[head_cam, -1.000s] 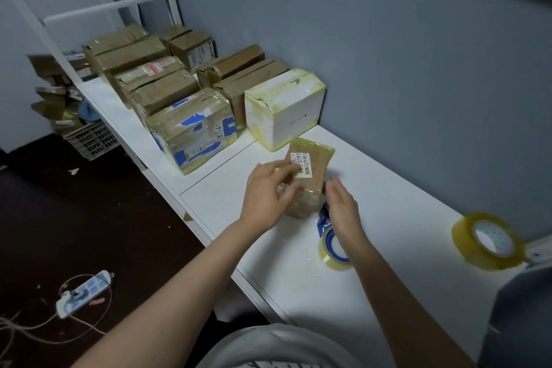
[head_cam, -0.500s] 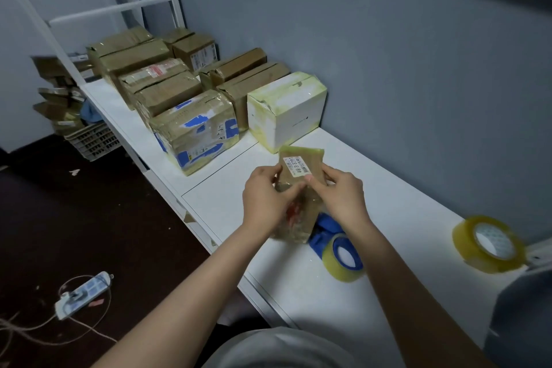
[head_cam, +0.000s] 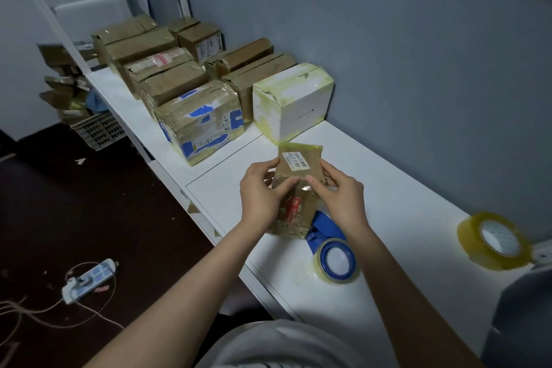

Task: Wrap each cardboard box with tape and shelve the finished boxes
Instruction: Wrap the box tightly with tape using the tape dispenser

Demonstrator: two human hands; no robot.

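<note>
Box in left hand, right hand, seemingly tilted.

Small box in grip: brown cardboard, glossy clear-tape skin, matt white paper label. Just below grip: blue plastic dispenser, glossy translucent tape roll. Underneath: smooth matt white table.

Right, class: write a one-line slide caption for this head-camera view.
Left hand and right hand hold a small taped box at the table, beside a tape dispenser.

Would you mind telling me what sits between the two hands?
A small taped box, held by the left hand and right hand, in the head view.
</note>
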